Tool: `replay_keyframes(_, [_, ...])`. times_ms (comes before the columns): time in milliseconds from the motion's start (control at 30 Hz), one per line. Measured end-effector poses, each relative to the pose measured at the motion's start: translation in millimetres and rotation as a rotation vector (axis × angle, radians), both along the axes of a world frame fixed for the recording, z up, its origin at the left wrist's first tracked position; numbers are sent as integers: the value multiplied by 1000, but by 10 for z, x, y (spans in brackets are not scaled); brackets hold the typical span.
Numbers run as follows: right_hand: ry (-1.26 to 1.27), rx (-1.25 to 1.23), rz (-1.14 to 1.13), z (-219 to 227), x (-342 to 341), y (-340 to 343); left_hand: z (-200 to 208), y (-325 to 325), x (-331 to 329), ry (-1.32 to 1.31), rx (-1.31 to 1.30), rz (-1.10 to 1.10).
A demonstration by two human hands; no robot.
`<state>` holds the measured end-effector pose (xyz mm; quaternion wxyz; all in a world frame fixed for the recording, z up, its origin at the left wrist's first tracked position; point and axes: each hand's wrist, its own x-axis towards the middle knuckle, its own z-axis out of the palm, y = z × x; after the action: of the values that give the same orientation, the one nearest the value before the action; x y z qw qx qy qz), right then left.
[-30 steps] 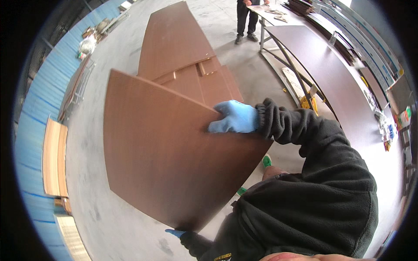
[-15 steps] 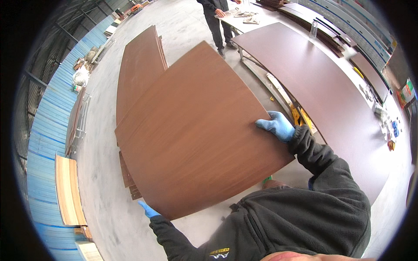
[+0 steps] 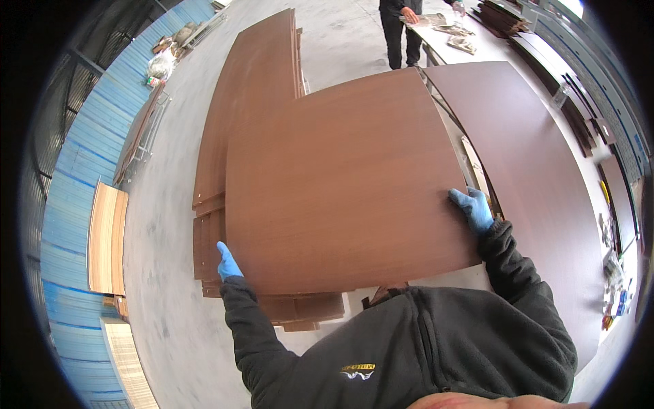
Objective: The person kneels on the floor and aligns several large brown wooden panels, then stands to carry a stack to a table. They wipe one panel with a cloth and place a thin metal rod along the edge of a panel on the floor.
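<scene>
A large, smooth brown wood-grain panel (image 3: pixel 347 184) spans the space before me, raised between both hands. In a blue glove, my left hand (image 3: pixel 229 262) grips its left edge near the close corner; the thumb points up and the fingers are mostly hidden. My right hand (image 3: pixel 475 210), also gloved in blue, is closed on the right edge with its thumb on the top face and its fingers underneath. Beneath and left of the held panel lies a stack of long brown panels (image 3: pixel 252 88), with shorter brown boards (image 3: pixel 208 244) nearer me.
Along my right runs a white table bearing a darker brown panel (image 3: pixel 538 177). A clear bottle (image 3: pixel 561 95) and small items stand farther right. Another person (image 3: pixel 402 31) works at the table's far end. Pale boards (image 3: pixel 107 238) lean by the blue wall (image 3: pixel 75 198) at left.
The held panel has turned to lie squarer before me, its left edge swinging over the stack. My left hand has risen in view; my right has shifted slightly right and lower.
</scene>
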<state>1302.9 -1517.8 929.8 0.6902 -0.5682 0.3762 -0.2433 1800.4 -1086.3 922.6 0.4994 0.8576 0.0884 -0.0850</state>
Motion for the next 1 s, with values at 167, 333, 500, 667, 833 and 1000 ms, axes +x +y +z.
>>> replay_keyframes(167, [65,-26,18,-72,1054,-745,45,-581,672,-15,40,82])
replay_keyframes(333, [46,86,66,1,1802,-1392,142,-1041,1163,6,88,151])
replay_keyframes(500, [70,128,125,-18,2691,-2165,142,-1526,1651,2,124,253])
replay_keyframes(667, [106,128,248,-211,3558,-3083,188,-2033,1873,-33,178,328])
replay_keyframes(833, [83,144,359,-340,4400,-3854,255,-2543,2059,-65,179,374])
replay_keyframes(1000, [83,235,402,-457,5192,-4282,334,-2830,2374,34,264,515])
